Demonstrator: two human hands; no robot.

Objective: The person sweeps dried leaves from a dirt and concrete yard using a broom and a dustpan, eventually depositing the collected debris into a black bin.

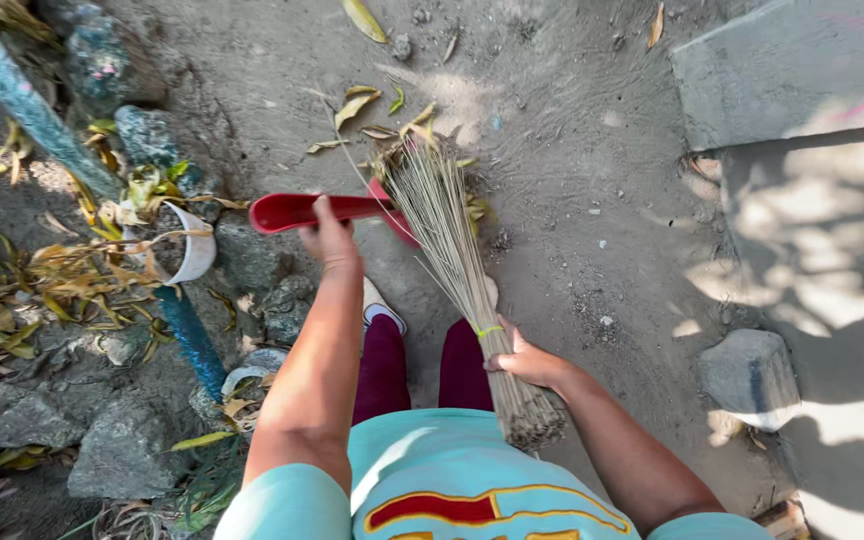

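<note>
left hand [330, 240]: clamped on red dustpan [302, 211] handle
right hand [527, 360]: gripped round stick broom [452, 240]
leaves [392, 120]: gathered at broom tip, on dirt ground [572, 200]

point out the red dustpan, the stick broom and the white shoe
red dustpan [297, 211], head view, on its handle near the left hand [330, 240]
stick broom [447, 235], head view, on the middle of the bristle bundle
white shoe [380, 308], head view, on the toe
</note>
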